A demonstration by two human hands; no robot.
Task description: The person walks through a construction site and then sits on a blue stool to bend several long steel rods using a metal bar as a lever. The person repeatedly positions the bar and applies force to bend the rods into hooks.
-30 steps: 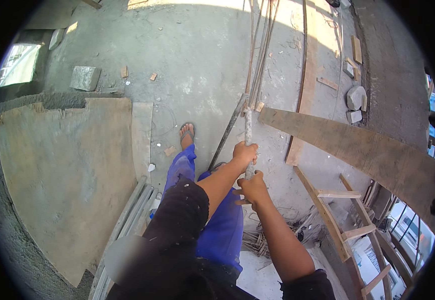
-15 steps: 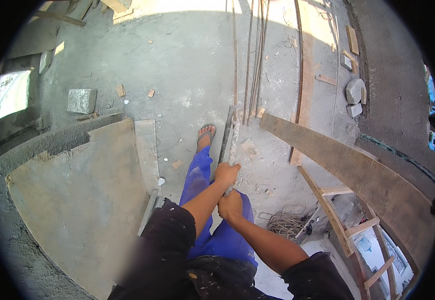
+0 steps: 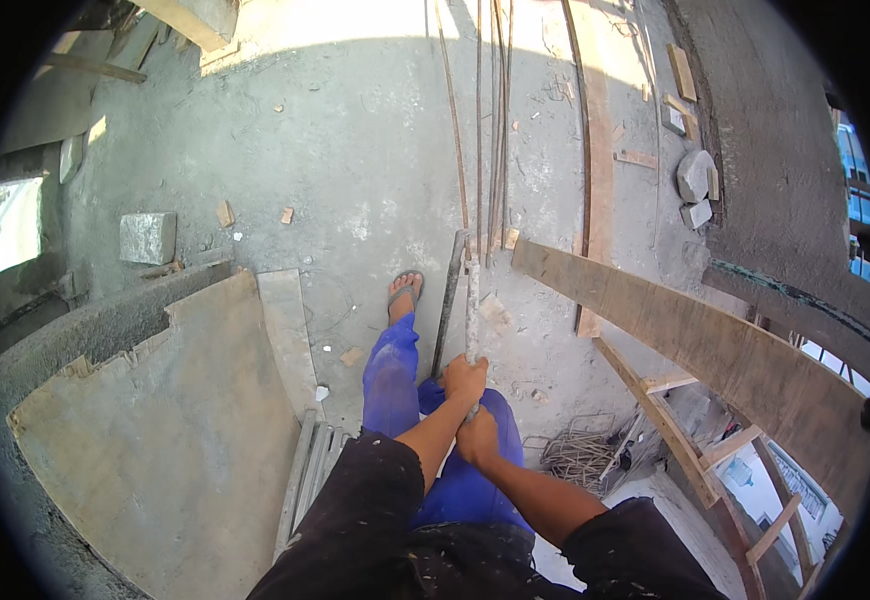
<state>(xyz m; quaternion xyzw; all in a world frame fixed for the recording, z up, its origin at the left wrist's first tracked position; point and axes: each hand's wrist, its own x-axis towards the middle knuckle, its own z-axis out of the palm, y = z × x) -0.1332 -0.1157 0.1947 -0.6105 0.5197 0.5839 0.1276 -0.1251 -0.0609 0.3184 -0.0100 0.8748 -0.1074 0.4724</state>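
Fingers [image 3: 475, 364] of left hand [image 3: 465, 380] and right hand [image 3: 478, 438] wrapped round a whitish pole [image 3: 472, 310], dark bar [image 3: 448, 302] just beside

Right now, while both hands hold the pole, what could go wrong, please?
If the left hand or right hand slips, the pole might fall toward the left foot, whose open sandal gives little cover. The tangle of thin rods right of the legs could trip a step that way.
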